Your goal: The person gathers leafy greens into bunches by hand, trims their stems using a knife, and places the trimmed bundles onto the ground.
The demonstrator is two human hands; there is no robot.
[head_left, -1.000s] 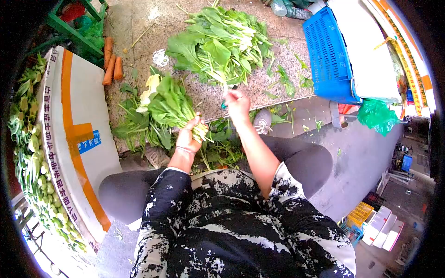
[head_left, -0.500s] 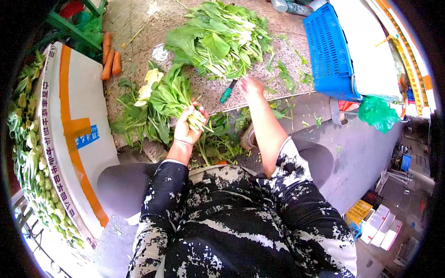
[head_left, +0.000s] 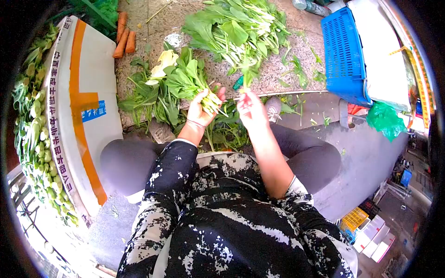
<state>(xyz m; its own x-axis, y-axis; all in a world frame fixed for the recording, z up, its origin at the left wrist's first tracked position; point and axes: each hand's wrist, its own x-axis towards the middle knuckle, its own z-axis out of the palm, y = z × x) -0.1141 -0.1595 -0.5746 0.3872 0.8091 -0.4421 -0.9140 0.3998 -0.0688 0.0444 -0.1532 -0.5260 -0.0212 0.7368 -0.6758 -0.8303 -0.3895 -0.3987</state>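
Note:
A bunch of leafy greens (head_left: 187, 81) is gripped in my left hand (head_left: 200, 112), its pale cut stems pointing toward me. My right hand (head_left: 252, 110) pinches a leafy stalk (head_left: 250, 73) by its lower end, leaves pointing away, at the near edge of the large pile of greens (head_left: 236, 32). Partly covered by leaves, a small green-handled tool (head_left: 238, 83) lies just left of that stalk; its kind cannot be made out. Loose leaves (head_left: 160, 99), with a yellowish one (head_left: 165, 62) among them, lie left of and beneath the held bunch.
Carrots (head_left: 124, 41) lie at the far left of the stone surface (head_left: 213, 65). A white box (head_left: 92, 134) with orange tape stands left, a blue crate (head_left: 344, 51) right, with a green plastic bag (head_left: 385, 121) below it. Fallen greens (head_left: 227, 135) lie between my feet.
My right hand has come back toward me from the pile's edge with a leafy stalk in its fingers. The left hand still holds the bunch, and the whole view has shifted slightly.

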